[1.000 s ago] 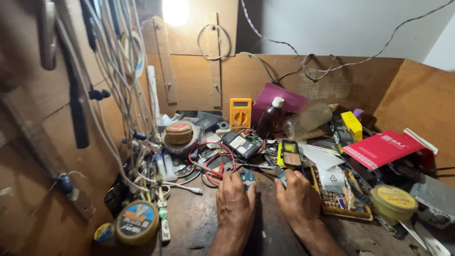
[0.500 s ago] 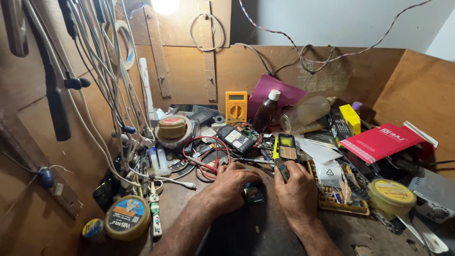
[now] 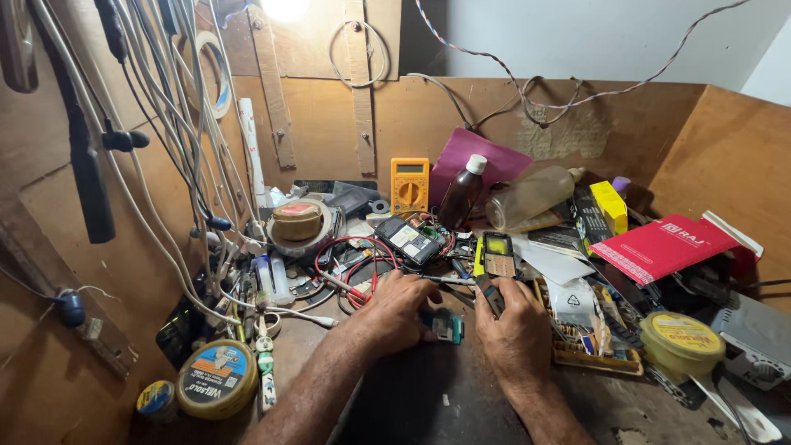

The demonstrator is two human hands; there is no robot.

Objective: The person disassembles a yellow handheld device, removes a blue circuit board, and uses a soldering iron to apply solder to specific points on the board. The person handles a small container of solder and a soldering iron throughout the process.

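Left hand point(image 3: 395, 309) pinches a small teal circuit module point(image 3: 445, 326) on the bench point(image 3: 428, 395), just below the keypad phone point(image 3: 498, 254). Right hand point(image 3: 515, 330) grips a dark tool point(image 3: 489, 293). Module looks light, fragile; hold by edges.

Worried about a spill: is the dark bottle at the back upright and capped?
Upright and capped: the dark bottle stands beside the yellow multimeter, white cap on top. The clear bottle beside it lies tipped.
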